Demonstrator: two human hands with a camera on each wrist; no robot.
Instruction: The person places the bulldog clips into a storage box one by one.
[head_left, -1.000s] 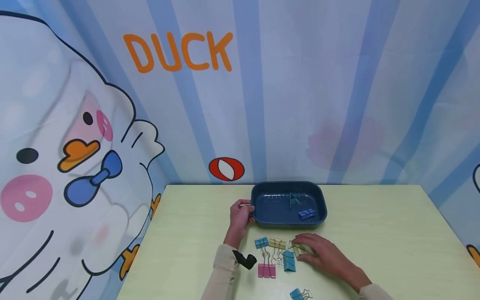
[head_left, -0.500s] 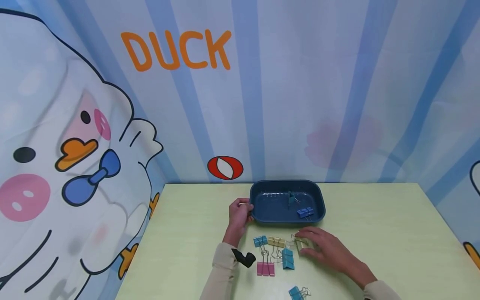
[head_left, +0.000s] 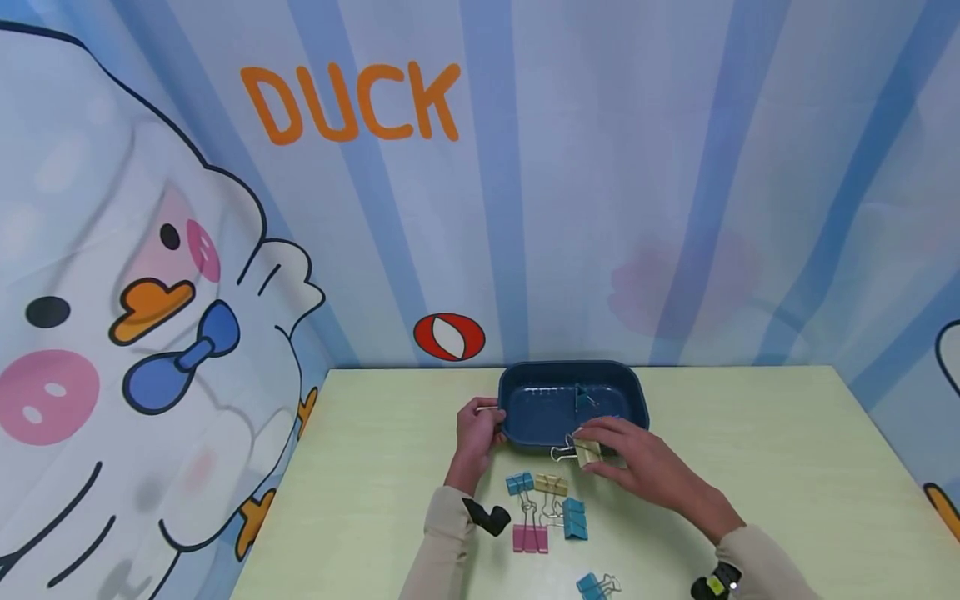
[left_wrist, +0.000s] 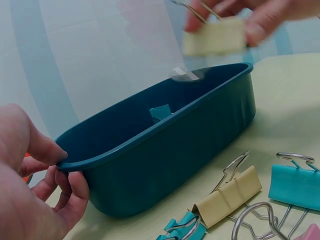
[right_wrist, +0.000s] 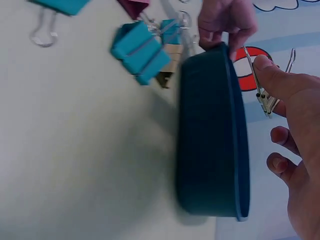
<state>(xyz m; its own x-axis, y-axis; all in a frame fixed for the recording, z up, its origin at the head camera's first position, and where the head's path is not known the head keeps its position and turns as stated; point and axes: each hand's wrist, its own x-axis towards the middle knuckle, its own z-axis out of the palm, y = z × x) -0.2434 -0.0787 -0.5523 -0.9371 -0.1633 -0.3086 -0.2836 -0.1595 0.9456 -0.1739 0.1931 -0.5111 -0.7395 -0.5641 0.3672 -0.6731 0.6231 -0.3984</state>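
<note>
My left hand point(head_left: 477, 433) pinches the left rim of a dark blue plastic tray point(left_wrist: 165, 155), thumb on the inside and fingers beneath the lip. Between thumb and fingers, my right hand point(head_left: 637, 462) holds a pale yellow binder clip point(left_wrist: 215, 37) with silver wire handles. In the left wrist view this clip is in the air above the tray's front rim. A teal binder clip point(head_left: 583, 398) lies inside the tray; the blue one there is mostly hidden behind my right hand.
On the table in front of the tray lie a yellow binder clip point(head_left: 552, 485), a pink one point(head_left: 530, 538) and several teal ones, including one point(head_left: 575, 518) beside them and another point(head_left: 592, 587) nearer the front. A printed curtain point(head_left: 570, 208) hangs behind the table.
My right hand has picked the pale yellow binder clip up from the table and carried it up and forward to the tray's front edge. The left hand keeps its place on the rim.
</note>
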